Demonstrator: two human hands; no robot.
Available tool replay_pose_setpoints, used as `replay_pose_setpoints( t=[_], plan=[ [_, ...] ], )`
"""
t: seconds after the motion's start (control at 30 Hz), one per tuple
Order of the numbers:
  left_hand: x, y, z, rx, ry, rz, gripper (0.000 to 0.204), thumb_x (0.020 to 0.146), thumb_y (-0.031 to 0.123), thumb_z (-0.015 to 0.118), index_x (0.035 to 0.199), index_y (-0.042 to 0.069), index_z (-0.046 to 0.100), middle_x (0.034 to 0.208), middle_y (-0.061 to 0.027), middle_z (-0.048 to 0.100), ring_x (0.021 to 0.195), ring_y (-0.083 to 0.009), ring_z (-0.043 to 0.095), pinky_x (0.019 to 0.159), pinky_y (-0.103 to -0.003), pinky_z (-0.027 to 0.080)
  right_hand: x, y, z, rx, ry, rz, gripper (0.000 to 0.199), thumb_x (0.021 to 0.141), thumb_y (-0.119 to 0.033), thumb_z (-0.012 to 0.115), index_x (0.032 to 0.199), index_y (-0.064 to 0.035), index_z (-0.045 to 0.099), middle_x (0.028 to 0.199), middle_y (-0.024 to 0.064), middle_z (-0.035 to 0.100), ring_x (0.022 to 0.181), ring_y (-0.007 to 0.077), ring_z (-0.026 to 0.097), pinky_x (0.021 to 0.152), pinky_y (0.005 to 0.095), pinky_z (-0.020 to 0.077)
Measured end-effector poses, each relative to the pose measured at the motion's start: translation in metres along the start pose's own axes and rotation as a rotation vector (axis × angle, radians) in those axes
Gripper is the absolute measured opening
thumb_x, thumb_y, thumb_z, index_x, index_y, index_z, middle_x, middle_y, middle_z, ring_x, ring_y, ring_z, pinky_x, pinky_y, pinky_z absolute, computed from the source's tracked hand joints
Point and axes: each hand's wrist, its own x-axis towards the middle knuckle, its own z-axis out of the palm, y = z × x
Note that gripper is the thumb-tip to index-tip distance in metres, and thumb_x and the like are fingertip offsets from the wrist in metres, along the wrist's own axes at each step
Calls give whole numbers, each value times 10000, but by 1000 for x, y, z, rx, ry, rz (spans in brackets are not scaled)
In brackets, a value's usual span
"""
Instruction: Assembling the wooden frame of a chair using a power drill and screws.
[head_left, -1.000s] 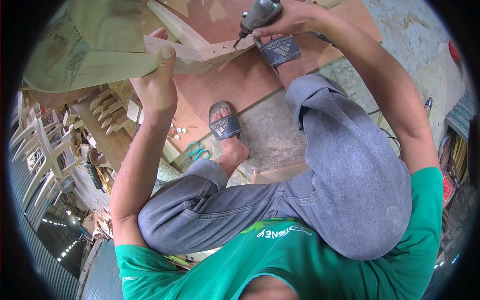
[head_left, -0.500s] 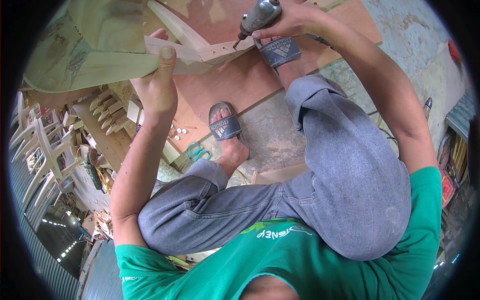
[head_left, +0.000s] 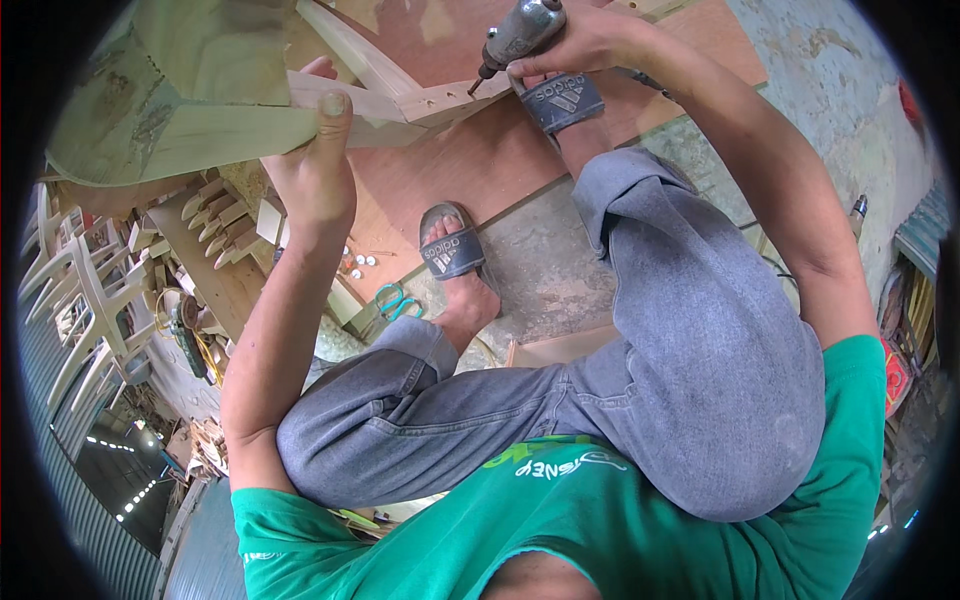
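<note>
My right hand [head_left: 580,42] is wrapped round a grey metal power driver [head_left: 522,32]. Its thin bit [head_left: 475,86] points down and meets the edge of a pale wooden frame [head_left: 405,103], beside a few small holes. At the upper left, my left hand [head_left: 318,165] grips the frame's broad curved wooden part [head_left: 215,132], thumb on the near side. Some of its fingertips show past the wood; the rest are hidden behind it. My right foot, in a dark slide sandal [head_left: 562,101], rests close to the frame's end.
A reddish board [head_left: 430,180] lies under the frame on the concrete floor [head_left: 560,255]. Teal-handled scissors [head_left: 398,300] and small white round pieces [head_left: 358,265] lie near my left foot. Pointed wood pieces [head_left: 222,225] and stacked chair frames [head_left: 95,290] stand at the left.
Almost nothing differs. The driver and its bit stay at the same spot on the frame, and both hands keep their hold; the whole view has shifted very slightly.
</note>
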Motion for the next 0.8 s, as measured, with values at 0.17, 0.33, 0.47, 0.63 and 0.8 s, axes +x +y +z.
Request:
replay_pose_setpoints(
  t=[0.17,0.33,0.47,0.63,0.8],
  plan=[
    [-1,-1,4,-62,-4,-30,465,874,250,655,1187,-65,516,1162,-163,560,1080,-226,528,951,-357,408,-2,-6,-3,33,-64,118,209,805,-242,703,891,-60,645,776,45,660,728,144,602,679,300,485],
    [1,0,6,-109,6,-42,435,886,198,637,1203,-64,495,1180,-155,542,1077,-221,522,936,-345,421,-14,-16,-4,-45,44,-28,224,807,-256,709,918,-70,655,779,35,661,729,145,603,682,296,484],
    [-1,3,-6,-48,-42,-87,440,883,199,642,1210,-58,499,1187,-145,546,1092,-216,518,952,-354,410,8,6,2,113,-120,404,361,804,-324,730,1045,-65,659,935,32,686,883,133,602,836,296,474],
    [24,-2,-64,65,-599,-4,380,835,107,675,1174,-13,553,1059,-43,617,898,-133,577,786,-300,476,1,11,-1,3,59,168,310,812,-294,721,1015,-67,660,849,5,677,752,110,609,720,277,503],
    [-1,-117,-178,560,-178,-594,258,792,190,706,986,21,682,877,-102,698,765,-169,645,716,-323,504,-11,-35,-3,-94,76,504,416,767,-349,759,1083,-99,658,900,0,672,801,118,588,765,292,489]
  ],
)
